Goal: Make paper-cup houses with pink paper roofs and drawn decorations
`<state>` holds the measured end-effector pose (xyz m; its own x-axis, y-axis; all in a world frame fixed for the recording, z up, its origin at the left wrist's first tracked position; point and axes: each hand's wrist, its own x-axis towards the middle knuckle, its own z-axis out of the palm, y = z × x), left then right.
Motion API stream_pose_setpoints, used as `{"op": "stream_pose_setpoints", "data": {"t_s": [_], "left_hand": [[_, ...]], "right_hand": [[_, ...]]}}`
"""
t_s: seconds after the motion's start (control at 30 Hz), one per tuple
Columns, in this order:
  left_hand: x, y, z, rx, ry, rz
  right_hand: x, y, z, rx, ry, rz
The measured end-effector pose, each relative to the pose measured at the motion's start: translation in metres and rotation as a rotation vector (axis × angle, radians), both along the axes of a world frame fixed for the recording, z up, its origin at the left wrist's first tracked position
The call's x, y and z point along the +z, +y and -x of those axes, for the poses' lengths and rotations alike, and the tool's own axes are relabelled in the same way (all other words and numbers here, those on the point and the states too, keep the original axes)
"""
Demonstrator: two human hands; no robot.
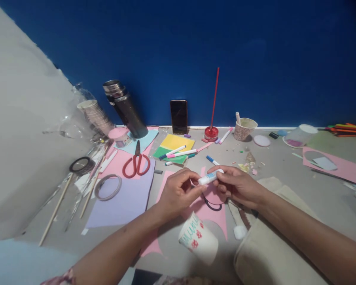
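Both my hands meet over a pink paper sheet (209,209) on the grey floor. My right hand (240,186) grips a small white glue tube (210,177) with a blue label, held level. My left hand (178,192) pinches the tube's left end with thumb and fingers curled. A black drawn ring (212,205) shows on the pink paper just below the hands. A decorated white paper cup (198,238) lies on its side near me.
Red scissors (136,163), tape rolls (107,187), lilac paper (127,198) and wooden sticks (55,209) lie left. Markers (180,152) on yellow and green paper, a phone (178,116), a flask (125,107), a red paint pot (211,133) and cups stand by the blue wall.
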<state>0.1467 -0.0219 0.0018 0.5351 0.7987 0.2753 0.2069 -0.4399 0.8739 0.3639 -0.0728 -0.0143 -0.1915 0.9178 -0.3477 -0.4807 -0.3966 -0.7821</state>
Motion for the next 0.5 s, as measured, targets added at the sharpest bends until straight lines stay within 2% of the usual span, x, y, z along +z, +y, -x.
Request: {"op": "stream_pose_setpoints", "data": {"t_s": [0.2, 0.27, 0.33, 0.37, 0.43, 0.47, 0.5], "left_hand": [[-0.002, 0.002, 0.0, -0.025, 0.033, 0.115], [0.007, 0.007, 0.006, -0.052, 0.078, 0.126], [0.023, 0.009, 0.018, -0.098, 0.159, 0.16], [0.032, 0.01, 0.026, -0.162, 0.222, 0.202], [0.048, 0.007, 0.043, -0.427, 0.367, 0.237], [0.054, 0.003, 0.053, -0.498, 0.405, 0.215], [0.057, -0.002, 0.061, -0.476, 0.435, 0.199]], "right_hand": [[0.0, -0.002, -0.003, 0.002, 0.06, -0.035], [0.002, -0.003, -0.004, 0.0, 0.058, -0.056], [0.002, -0.003, -0.007, -0.012, 0.046, -0.064], [0.002, -0.003, -0.009, -0.02, 0.039, -0.065], [0.002, -0.002, -0.012, -0.034, 0.025, -0.066], [0.001, -0.002, -0.014, -0.038, 0.02, -0.067], [0.001, -0.002, -0.015, -0.038, 0.015, -0.068]]}}
